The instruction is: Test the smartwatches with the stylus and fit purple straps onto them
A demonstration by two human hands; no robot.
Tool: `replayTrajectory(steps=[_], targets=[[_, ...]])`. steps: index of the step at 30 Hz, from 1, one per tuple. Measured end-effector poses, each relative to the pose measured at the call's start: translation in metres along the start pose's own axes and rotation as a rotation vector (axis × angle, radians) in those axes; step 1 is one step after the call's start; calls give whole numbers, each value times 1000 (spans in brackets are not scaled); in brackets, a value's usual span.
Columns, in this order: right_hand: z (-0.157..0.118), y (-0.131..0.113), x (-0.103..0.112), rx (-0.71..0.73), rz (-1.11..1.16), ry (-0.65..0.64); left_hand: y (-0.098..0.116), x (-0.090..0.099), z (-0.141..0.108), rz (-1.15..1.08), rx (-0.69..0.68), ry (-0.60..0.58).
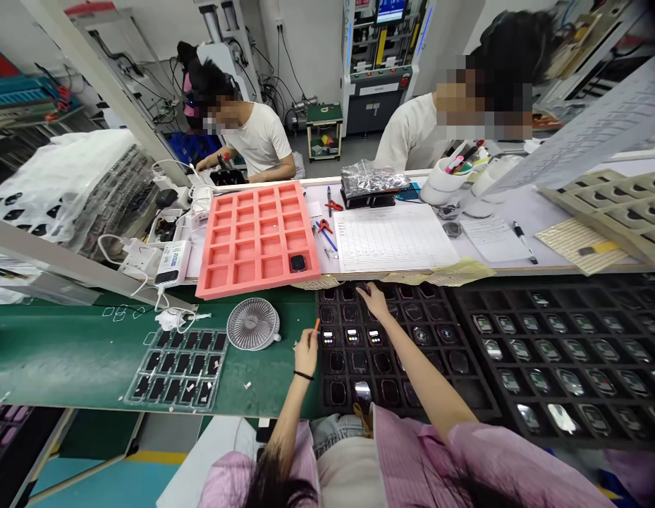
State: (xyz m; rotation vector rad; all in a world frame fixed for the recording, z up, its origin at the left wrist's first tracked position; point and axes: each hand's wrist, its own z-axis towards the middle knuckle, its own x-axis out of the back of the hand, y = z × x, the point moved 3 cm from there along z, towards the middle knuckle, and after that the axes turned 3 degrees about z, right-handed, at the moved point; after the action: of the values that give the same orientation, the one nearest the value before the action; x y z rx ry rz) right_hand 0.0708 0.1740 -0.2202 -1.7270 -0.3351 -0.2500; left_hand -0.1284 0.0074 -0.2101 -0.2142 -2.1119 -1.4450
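My left hand (pixel 307 352) is closed round a thin orange tool (pixel 317 324), just left of the black foam tray (pixel 483 404). My right hand (pixel 374 299) reaches to the tray's back row, its fingers at a dark watch-like device whose outline they partly hide. Several square devices sit in the tray's pockets. Three of them, including one lit device (pixel 352 336), show bright screens in a row near my left hand. A pink foam tray (pixel 224 255) lies on the shelf behind, with one dark device (pixel 297 263) in its front right pocket.
A small round fan (pixel 253 324) and a clear tray of black pieces (pixel 178 363) are on the green bench (pixel 52 353) at left. Another black tray (pixel 581 337) is at right. Printed sheets (pixel 395 240) lie on the shelf. Two people sit across; another is farther back.
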Motion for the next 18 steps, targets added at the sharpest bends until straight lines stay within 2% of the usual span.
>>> replayTrajectory(steps=[2,4,6,8,12,18], targets=[[-19,-12,-4,18,105,-105,28,-6,-2,-172,-107,-107],[-42,-27,-7,21,261,-207,54,-10,-6,-288,-138,-200],[-65,-43,-9,-39,640,-339,77,-11,-9,-344,-141,-238],[-81,-59,-10,-100,892,-421,94,-10,-11,-362,-150,-258],[-95,-80,-10,-195,1027,-490,109,-7,-16,-355,-171,-282],[-96,-84,-13,-280,1071,-582,110,-3,-21,-322,-176,-290]])
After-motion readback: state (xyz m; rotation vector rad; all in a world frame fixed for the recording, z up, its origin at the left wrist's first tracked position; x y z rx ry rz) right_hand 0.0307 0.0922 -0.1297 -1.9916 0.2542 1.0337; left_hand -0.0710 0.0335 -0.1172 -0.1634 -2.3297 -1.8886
